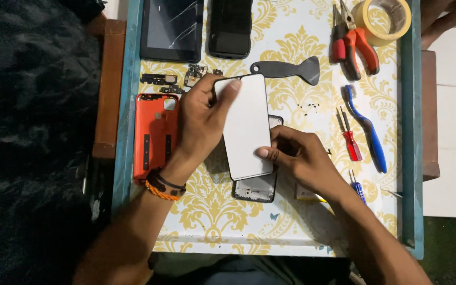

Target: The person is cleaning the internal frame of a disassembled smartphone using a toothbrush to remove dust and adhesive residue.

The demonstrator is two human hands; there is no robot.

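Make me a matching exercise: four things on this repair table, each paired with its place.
Things:
1. White phone screen panel
2. Orange phone back cover
3. Roll of tape
4. Blue toothbrush

Places:
A. Top right corner
B. Held between left hand and right hand
C. Right side, beside the red screwdriver
D. Left edge of the table

Pairs: 1-B, 2-D, 3-A, 4-C

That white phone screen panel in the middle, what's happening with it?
A person holds the white screen panel in both hands: left hand at its top corner, right hand at its lower edge. It sits tilted over an opened phone frame on the table. An orange back cover, circuit parts and screwdrivers lie nearby.
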